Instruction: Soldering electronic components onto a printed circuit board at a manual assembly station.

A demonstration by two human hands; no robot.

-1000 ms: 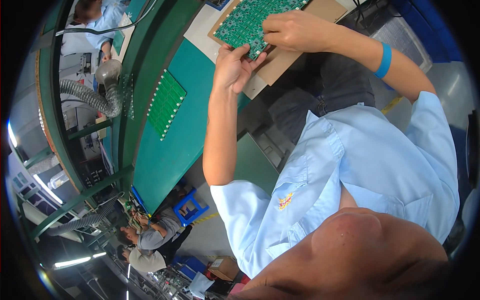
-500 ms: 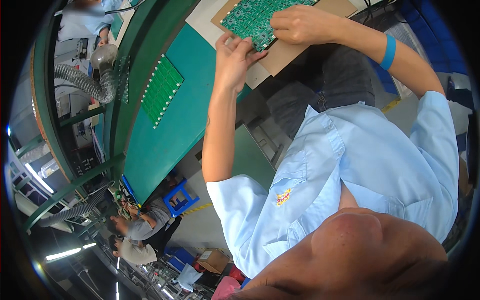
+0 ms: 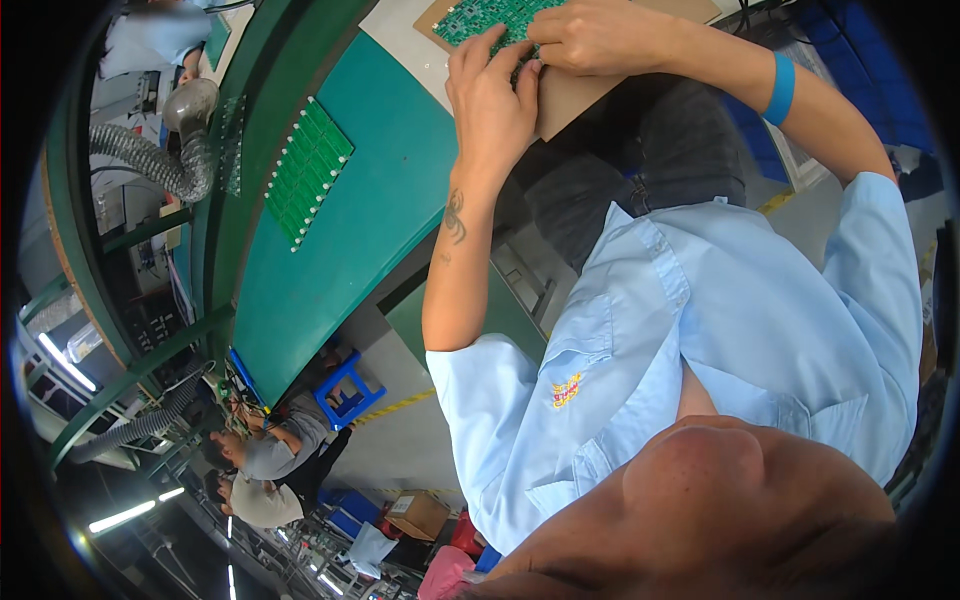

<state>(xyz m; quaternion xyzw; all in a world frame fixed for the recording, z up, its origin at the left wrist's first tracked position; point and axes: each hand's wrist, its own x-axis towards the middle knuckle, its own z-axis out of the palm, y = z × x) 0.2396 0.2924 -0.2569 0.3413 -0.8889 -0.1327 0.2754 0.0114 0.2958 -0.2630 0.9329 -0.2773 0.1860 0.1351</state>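
A green circuit board panel (image 3: 478, 16), crowded with small parts, lies at the top of the view on brown cardboard (image 3: 570, 108). My left hand (image 3: 492, 105) reaches over its near edge, fingers bent across the board and thumb and forefinger closing at that edge. Close beside it, my right hand (image 3: 597, 38) is closed with its fingertips down at the board. Whatever sits between those right fingertips is hidden by the hand. Part of the panel is covered by both hands.
Another green panel (image 3: 309, 173) with white pieces along its edges lies on the green bench top (image 3: 390, 165) to the left. A green metal frame (image 3: 235, 180) and a flexible duct (image 3: 150, 150) stand beyond. Other people work farther left; a blue stool (image 3: 348, 390) stands below.
My left hand has shifted right, from the board's corner farther over its near edge, toward my right hand. My right hand has moved slightly left and up. The whole view has shifted slightly.
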